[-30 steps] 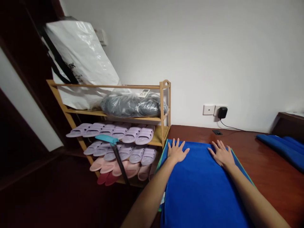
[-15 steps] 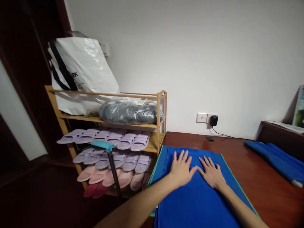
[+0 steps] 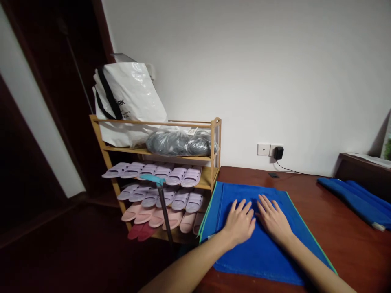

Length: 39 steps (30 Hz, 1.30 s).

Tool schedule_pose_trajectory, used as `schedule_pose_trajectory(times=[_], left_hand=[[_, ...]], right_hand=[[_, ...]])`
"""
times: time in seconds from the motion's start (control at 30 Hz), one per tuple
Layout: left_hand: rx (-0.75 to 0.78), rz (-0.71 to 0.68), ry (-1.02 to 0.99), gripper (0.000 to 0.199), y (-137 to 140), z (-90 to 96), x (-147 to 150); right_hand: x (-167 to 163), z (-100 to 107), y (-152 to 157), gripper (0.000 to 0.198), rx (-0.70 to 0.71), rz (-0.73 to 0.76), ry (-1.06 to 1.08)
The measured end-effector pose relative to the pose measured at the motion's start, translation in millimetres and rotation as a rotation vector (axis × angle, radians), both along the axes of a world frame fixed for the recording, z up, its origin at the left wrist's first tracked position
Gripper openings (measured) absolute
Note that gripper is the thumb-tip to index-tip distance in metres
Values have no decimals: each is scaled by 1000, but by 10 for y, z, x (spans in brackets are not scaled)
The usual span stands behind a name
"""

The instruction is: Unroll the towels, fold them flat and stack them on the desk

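The left hand [image 3: 241, 223] lies flat and open, palm down, fingers spread, on the blue towel [image 3: 262, 248]. The right hand [image 3: 273, 217] lies just beside it in the same way, open and gripping nothing, its fingers fanned toward the wall. The two hands are nearly touching at the middle of the towel, a little nearer its far edge than its near one.

The towel is spread flat on the dark reddish wooden surface [image 3: 336, 228], with a thin green border showing along its left and right edges. Its left edge runs along the surface's left side.

Well to the right of the towel, more blue cloth [image 3: 354, 198] lies folded in long strips on the same surface. Beyond the towel's far edge, a charger [image 3: 277, 153] is plugged in beside a white wall socket [image 3: 263, 149], its cable trailing down onto the surface.

Just left of the towel stands a bamboo shoe rack [image 3: 215, 154]. Its middle shelves hold rows of lilac slippers [image 3: 171, 176], its lowest shelf pink slippers [image 3: 159, 217], and its top shelf a white plastic bag [image 3: 128, 101] and a clear-wrapped dark bundle [image 3: 181, 143]. A turquoise-topped pole [image 3: 159, 191] stands in front of the rack.
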<state>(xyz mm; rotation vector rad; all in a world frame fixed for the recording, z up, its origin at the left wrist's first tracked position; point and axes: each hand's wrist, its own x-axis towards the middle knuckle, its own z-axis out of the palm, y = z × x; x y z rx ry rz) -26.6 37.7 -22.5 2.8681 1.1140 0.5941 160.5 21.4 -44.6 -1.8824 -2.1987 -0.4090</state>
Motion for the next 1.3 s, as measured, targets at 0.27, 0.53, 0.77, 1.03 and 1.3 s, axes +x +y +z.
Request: schedule_pose_trajectory(times=[0.27, 0.53, 0.77, 1.03, 1.3], left_hand=[[-163, -136, 104, 60, -330, -69, -550], [-164, -81, 139, 58, 99, -86, -314], [-164, -30, 176, 60, 708, -137, -77], [-168, -39, 180, 63, 1238, -165, 40], [-170, -53, 169, 63, 1581, -182, 97]], right_hand=[[149, -246, -837, 61, -213, 33, 127], [269, -72, -335, 64, -307, 8, 193], [469, -55, 276, 67, -293, -6, 199], [589, -86, 765, 68, -278, -10, 199], [620, -100, 1059, 69, -272, -31, 191]])
